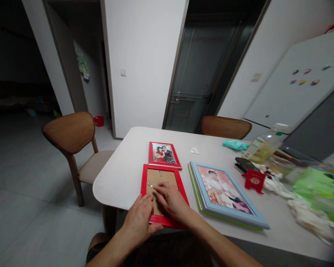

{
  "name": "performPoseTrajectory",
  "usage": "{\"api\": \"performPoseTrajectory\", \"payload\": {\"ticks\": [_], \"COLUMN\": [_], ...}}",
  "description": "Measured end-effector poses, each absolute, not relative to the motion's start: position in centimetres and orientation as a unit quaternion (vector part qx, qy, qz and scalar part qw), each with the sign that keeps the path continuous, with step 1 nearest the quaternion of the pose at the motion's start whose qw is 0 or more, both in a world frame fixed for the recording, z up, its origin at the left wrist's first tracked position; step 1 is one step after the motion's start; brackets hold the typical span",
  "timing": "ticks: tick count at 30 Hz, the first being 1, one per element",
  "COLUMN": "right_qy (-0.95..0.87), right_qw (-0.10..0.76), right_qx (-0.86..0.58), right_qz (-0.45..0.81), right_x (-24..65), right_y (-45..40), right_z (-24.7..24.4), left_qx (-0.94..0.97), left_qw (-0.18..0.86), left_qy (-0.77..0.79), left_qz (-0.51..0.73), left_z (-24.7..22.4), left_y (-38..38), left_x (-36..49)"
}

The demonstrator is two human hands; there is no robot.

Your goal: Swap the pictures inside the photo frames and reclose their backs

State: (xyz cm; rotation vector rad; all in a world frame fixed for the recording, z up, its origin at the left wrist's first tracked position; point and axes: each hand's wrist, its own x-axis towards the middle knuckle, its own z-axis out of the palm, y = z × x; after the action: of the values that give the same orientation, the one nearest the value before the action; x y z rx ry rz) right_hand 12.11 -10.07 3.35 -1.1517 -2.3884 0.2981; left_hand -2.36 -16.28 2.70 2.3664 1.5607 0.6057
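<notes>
A red picture frame (146,176) lies face down at the table's near edge, its brown backing board (167,178) facing up. My left hand (139,217) grips the frame's lower left side, with the thumb along the near edge. Over the backing, my right hand (172,202) has thumb and forefinger pinched at the end of a small metal clip (149,184) on the left side. Another metal clip (159,173) shows near the far edge. Just beyond lies a second red frame (164,154), face up with a photo of two people. My right palm hides part of the backing.
To the right lies a stack of frames, a light blue frame (238,185) on top. Farther right are a bottle (264,144), a black object (245,165), a red stand (254,181) and a green package (320,185). Wooden chairs (72,131) stand left and behind the table (119,178).
</notes>
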Motion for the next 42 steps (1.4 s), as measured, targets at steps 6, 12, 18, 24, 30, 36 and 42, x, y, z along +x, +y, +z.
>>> {"api": "performPoseTrajectory", "payload": {"ticks": [6, 12, 18, 24, 30, 36, 42], "right_qy": [-0.870, -0.877, -0.882, -0.822, -0.763, -0.729, -0.729], "right_qw": [0.206, 0.230, 0.243, 0.226, 0.216, 0.219, 0.259], "right_qx": [-0.442, -0.410, -0.384, -0.511, -0.602, -0.643, -0.624], "right_qz": [0.070, 0.098, 0.125, 0.106, 0.092, 0.084, 0.108], "right_x": [9.4, 9.1, 9.3, 10.8, 11.3, 10.8, 10.9], "right_y": [-7.8, -7.3, -7.7, -5.0, -1.5, -0.6, -1.1], "right_z": [3.0, 2.3, 2.7, 3.1, 2.5, 2.0, 2.5], "left_qx": [0.813, 0.812, 0.805, 0.802, 0.800, 0.799, 0.806], "left_qw": [0.122, 0.133, 0.139, 0.144, 0.137, 0.139, 0.132], "left_qy": [0.533, 0.529, 0.540, 0.542, 0.550, 0.555, 0.556], "left_qz": [0.199, 0.209, 0.204, 0.206, 0.199, 0.184, 0.152], "left_z": [3.0, 2.7, 2.9, 3.1, 3.0, 3.3, 3.6], "left_y": [-16.2, -16.0, -16.1, -16.4, -16.2, -16.3, -16.8], "left_x": [-2.3, -2.3, -2.3, -2.3, -2.2, -2.2, -1.7]}}
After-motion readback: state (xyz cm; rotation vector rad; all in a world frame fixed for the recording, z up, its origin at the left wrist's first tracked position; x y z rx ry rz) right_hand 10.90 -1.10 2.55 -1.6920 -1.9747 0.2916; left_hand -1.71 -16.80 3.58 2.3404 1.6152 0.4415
